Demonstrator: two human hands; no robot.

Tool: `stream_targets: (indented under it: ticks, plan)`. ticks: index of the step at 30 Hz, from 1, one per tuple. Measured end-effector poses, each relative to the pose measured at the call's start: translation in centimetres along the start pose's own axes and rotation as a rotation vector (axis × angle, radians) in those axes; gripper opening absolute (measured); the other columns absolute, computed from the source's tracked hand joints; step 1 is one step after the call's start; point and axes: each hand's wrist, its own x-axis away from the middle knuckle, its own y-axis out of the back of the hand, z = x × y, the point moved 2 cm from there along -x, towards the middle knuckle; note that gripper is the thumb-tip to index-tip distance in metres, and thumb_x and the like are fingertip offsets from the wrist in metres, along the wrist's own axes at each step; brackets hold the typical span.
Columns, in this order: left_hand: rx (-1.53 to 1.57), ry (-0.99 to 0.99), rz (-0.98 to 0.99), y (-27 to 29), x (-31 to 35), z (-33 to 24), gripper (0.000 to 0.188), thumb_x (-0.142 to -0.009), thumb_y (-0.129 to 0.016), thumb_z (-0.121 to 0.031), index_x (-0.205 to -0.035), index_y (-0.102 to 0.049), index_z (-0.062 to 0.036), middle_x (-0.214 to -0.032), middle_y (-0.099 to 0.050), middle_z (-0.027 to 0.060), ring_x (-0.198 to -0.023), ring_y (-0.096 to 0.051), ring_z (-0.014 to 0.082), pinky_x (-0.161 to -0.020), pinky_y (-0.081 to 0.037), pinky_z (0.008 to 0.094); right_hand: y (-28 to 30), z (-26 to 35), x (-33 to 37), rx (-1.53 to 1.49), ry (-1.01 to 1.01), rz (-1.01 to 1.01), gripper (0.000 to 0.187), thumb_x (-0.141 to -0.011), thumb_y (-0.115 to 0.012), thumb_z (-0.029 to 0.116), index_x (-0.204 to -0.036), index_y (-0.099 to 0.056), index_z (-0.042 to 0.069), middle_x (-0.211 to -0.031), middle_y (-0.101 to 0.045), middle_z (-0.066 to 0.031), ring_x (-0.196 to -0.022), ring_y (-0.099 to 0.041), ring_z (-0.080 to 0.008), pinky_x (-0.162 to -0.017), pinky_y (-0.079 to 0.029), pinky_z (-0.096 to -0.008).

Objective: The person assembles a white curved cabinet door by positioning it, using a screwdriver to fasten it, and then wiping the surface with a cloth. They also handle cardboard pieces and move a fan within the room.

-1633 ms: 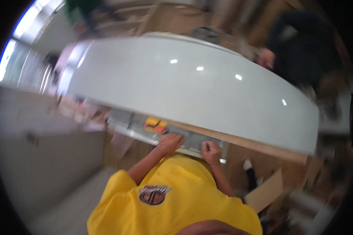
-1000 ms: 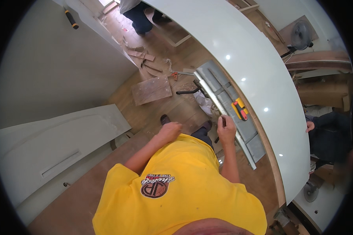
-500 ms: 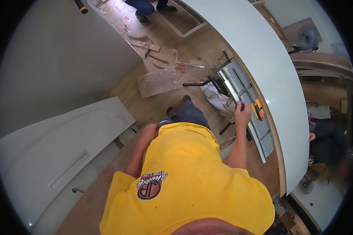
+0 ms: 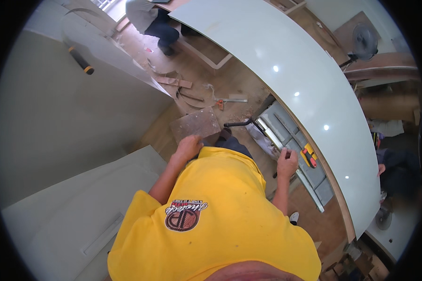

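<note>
My right hand (image 4: 287,161) is closed, fingers curled in toward the thumb, over the near-left edge of a grey metal machine table (image 4: 297,140). Whether something small is pinched in it I cannot make out. A pale metal bar (image 4: 309,189) runs along that edge below the hand. Just right of the hand, a yellow tool with a red and black grip (image 4: 309,156) lies on the table. My left hand (image 4: 190,146) hangs in front of my waist, fingers bent downward and partly hidden; nothing shows in it.
A long white curved panel (image 4: 309,98) arches past the machine. A brown board (image 4: 195,124), a combination square (image 4: 229,100) and wood scraps (image 4: 174,82) lie on the floor ahead. One person (image 4: 162,28) crouches far ahead; another (image 4: 398,168) is beyond the panel. A white panel (image 4: 79,201) stands left.
My left hand has come up from my hip to the front of my waist. My right hand has shifted slightly back along the machine's edge. My view has tilted, showing more of the crouching person.
</note>
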Motion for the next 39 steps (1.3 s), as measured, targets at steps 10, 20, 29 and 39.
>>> stream_targets:
  ticks: [10, 20, 29, 39]
  plan:
    - [0.212, -0.152, -0.228, 4.0, -5.6, -5.7, 0.025, -0.09, -0.068, -0.019, -0.107, -0.07, -0.0014, -0.106, -0.071, 0.019, -0.101, -0.066, 0.0369, -0.09, -0.051, 0.0436, 0.1, -0.1, 0.3, -0.007, -0.144, 0.041, 0.026, -0.089, -0.07, 0.027, -0.078, -0.065, 0.004, -0.076, -0.066, -0.0128, -0.069, -0.065, -0.0332, -0.066, -0.051, -0.0454]
    - [0.206, -0.173, -0.183, 5.8, -9.1, -6.8, 0.023, -0.091, -0.066, -0.021, -0.107, -0.07, -0.005, -0.105, -0.071, 0.0165, -0.1, -0.066, 0.0366, -0.089, -0.052, 0.0433, 0.7, 0.4, 0.3, 0.022, -0.24, 0.081, 0.027, -0.088, -0.069, 0.025, -0.076, -0.062, 0.002, -0.074, -0.066, -0.0134, -0.065, -0.065, -0.0307, -0.064, -0.051, -0.0438]
    - [0.482, -0.064, -0.327, 10.7, -13.5, -4.9, 0.022, -0.093, -0.07, -0.021, -0.106, -0.072, -0.0022, -0.096, -0.073, 0.0122, -0.086, -0.069, 0.0218, -0.078, -0.054, 0.0315, 3.5, 4.2, -4.9, 0.076, -0.331, 0.634, 0.029, -0.09, -0.07, 0.028, -0.085, -0.065, -0.001, -0.073, -0.068, -0.0154, -0.067, -0.066, -0.0294, -0.067, -0.051, -0.0405]
    - [1.4, 0.272, -0.566, 27.1, -33.5, 4.0, 0.057, -0.101, -0.055, -0.051, -0.137, -0.051, -0.006, -0.118, -0.064, 0.0113, -0.094, -0.066, 0.0211, -0.074, -0.055, 0.0332, -2.9, 25.7, -23.5, -0.529, 0.024, 0.395, 0.027, -0.09, -0.073, 0.017, -0.107, -0.065, -0.002, -0.093, -0.071, -0.0159, -0.084, -0.07, -0.0261, -0.078, -0.054, -0.0339]
